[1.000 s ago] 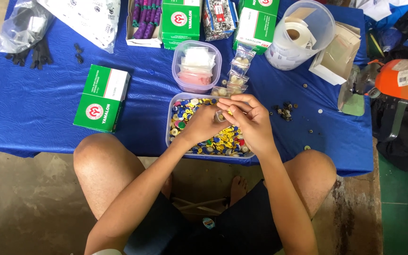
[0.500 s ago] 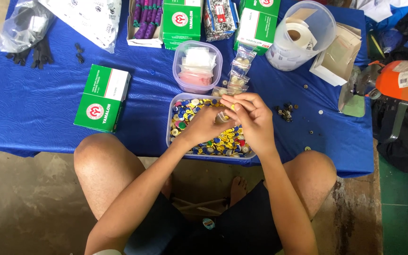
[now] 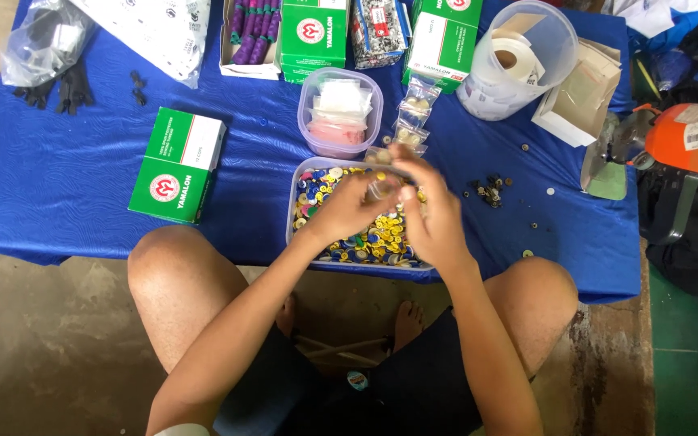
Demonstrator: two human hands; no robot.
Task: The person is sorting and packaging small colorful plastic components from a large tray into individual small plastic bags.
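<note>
Buttons tub (image 3: 304,234) under both hands: left hand (image 3: 355,206) and right hand (image 3: 430,214) pinching something small, blurred. Risk: piece dropped at six o'clock off tabletop (image 3: 82,186).

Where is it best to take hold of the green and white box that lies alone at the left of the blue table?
Probably by its two long sides, coming from above: the green and white box lies flat on the table, with open cloth around.

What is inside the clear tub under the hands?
The clear tub holds many small round pieces, yellow, blue and other colours. The left hand and right hand cover its middle.
</note>
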